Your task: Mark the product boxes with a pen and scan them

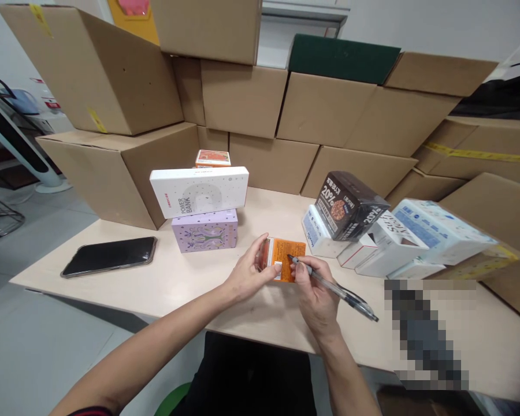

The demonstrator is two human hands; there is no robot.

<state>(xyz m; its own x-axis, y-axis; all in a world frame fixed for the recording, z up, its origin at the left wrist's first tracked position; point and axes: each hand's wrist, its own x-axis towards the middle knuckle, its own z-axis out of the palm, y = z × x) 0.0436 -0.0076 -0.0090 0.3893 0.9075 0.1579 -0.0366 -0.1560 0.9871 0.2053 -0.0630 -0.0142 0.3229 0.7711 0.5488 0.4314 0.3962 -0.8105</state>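
Table (190,271), right hand (318,294) around pen (346,296)

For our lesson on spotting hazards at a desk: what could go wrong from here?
The pen in the right hand might skid off the small orange box and mark the left hand, whose thumb is close to the tip.
The white POWER BANK box overhangs the purple box beneath, so a knock from the left arm could topple it.
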